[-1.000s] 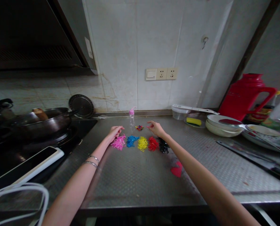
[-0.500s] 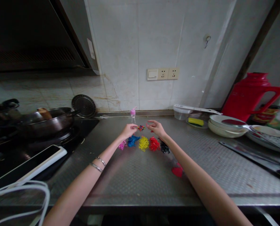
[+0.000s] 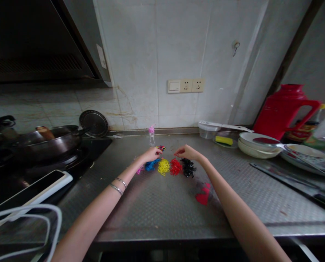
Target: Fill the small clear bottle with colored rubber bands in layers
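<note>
My left hand is closed above the blue rubber bands, its fingertips pinched together. What they hold, if anything, is too small to make out. Just beyond them is a small mixed-colour bunch of rubber bands. My right hand pinches what looks like a red rubber band over the pile of red rubber bands. Yellow rubber bands lie between the hands, and black ones below my right palm. Pink rubber bands are partly hidden by my left hand.
Behind the hands stands a small clear bottle with a pink cap. A clear bag with red shapes lies by my right forearm. Bowls, a knife and a red thermos are right; a pan and phone left.
Both hands have come lower and nearer to the piles. The right fingers, spread before, are now pinched over the red pile. The view has shifted slightly right.
</note>
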Tool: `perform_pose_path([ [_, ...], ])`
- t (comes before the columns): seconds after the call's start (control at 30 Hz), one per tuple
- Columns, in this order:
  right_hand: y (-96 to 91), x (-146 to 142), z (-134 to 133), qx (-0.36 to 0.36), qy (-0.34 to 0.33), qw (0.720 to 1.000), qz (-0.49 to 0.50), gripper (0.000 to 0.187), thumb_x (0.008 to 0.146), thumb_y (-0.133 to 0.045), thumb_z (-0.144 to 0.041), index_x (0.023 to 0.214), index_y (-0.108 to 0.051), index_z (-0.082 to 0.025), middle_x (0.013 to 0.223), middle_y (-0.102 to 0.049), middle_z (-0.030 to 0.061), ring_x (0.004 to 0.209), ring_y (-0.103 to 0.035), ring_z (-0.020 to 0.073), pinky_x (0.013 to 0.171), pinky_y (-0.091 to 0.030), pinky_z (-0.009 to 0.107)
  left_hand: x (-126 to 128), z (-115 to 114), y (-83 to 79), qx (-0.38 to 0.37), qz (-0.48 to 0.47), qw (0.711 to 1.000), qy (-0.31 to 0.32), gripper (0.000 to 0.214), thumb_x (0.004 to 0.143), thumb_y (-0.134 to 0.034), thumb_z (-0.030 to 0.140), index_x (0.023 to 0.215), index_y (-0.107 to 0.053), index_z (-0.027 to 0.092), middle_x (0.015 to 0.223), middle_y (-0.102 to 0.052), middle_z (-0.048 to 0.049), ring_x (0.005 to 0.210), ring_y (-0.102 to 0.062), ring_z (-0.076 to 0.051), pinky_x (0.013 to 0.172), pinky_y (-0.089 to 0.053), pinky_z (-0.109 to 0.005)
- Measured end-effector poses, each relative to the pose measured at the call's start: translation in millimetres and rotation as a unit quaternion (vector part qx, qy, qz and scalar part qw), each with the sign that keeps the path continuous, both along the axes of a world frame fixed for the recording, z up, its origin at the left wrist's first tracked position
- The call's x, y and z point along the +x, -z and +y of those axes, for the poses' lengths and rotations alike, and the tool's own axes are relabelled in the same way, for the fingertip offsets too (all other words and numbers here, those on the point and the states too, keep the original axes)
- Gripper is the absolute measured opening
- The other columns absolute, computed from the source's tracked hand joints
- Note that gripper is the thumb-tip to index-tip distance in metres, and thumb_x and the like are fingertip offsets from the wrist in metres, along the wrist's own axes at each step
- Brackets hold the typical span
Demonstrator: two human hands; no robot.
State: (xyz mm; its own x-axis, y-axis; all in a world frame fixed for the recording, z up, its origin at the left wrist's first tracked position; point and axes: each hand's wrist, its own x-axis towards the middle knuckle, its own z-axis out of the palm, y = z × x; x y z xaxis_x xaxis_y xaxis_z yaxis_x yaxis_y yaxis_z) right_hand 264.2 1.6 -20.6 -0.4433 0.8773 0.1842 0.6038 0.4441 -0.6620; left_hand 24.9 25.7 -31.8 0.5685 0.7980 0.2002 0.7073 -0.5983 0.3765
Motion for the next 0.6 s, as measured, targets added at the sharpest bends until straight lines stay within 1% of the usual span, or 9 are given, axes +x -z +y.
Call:
perform_pose_path([
  [0.1,0.7,-0.7,-1.3,0.009,0.026,0.998,-0.053,0.026,0.062,-0.053,-0.015,0.082,-0.069,-0.012,0.071,-0.067,0.0031,0.063,-0.057,0.0131,0.058,-0.042,0.019,7.0,5.5,-1.0,-0.019,0.033,0.998,0.043,0.029,0.067,-0.054,0.015,0.094,-0.066,0.015,0.087,-0.067,-0.0058,0.073,-0.058,-0.013,0.067,-0.042,-0.020],
  [0.17,-0.6,-1.5,-3.1,0.015,0.045,0.997,-0.062,0.026,0.063,-0.053,-0.014,0.083,-0.069,-0.012,0.072,-0.067,0.0033,0.064,-0.058,0.0132,0.058,-0.042,0.019,9.3,7.7,-2.2,-0.034,0.036,0.997,0.067,0.026,0.067,-0.054,0.015,0.090,-0.067,0.014,0.086,-0.067,-0.0054,0.071,-0.058,-0.012,0.066,-0.041,-0.018],
  [0.27,-4.2,-2.5,-6.7,0.019,0.064,0.996,-0.062,0.026,0.064,-0.052,-0.015,0.084,-0.069,-0.013,0.074,-0.067,0.0033,0.064,-0.058,0.0128,0.060,-0.043,0.019,10.2,9.5,-2.9,-0.051,0.029,0.995,0.086,0.023,0.067,-0.054,0.015,0.085,-0.068,0.013,0.081,-0.068,-0.0050,0.070,-0.058,-0.012,0.065,-0.041,-0.018],
  [0.4,-6.3,-3.1,-8.8,0.025,0.068,0.995,-0.066,0.026,0.064,-0.052,-0.014,0.084,-0.069,-0.013,0.074,-0.067,0.0032,0.065,-0.058,0.0127,0.062,-0.043,0.019,9.6,9.3,-1.4,-0.047,0.021,0.996,0.078,0.019,0.065,-0.055,0.014,0.078,-0.069,0.012,0.074,-0.067,-0.0048,0.065,-0.057,-0.012,0.061,-0.040,-0.018],
  [0.5,-3.8,-2.4,-7.2,0.034,0.064,0.995,-0.065,0.025,0.064,-0.053,-0.014,0.084,-0.069,-0.013,0.075,-0.067,0.0033,0.066,-0.058,0.0125,0.064,-0.043,0.019,9.4,7.2,-0.5,-0.035,0.011,0.997,0.065,0.017,0.063,-0.056,0.014,0.074,-0.068,0.011,0.070,-0.066,-0.0045,0.063,-0.056,-0.011,0.059,-0.039,-0.019],
  [0.6,0.2,-1.0,-4.5,0.043,0.060,0.995,-0.063,0.025,0.064,-0.052,-0.014,0.083,-0.069,-0.013,0.075,-0.067,0.0031,0.066,-0.058,0.0128,0.064,-0.044,0.019,9.0,4.0,-1.0,-0.039,-0.013,0.997,0.059,0.014,0.063,-0.056,0.015,0.070,-0.067,0.011,0.067,-0.065,-0.0037,0.061,-0.055,-0.011,0.058,-0.039,-0.020],
])
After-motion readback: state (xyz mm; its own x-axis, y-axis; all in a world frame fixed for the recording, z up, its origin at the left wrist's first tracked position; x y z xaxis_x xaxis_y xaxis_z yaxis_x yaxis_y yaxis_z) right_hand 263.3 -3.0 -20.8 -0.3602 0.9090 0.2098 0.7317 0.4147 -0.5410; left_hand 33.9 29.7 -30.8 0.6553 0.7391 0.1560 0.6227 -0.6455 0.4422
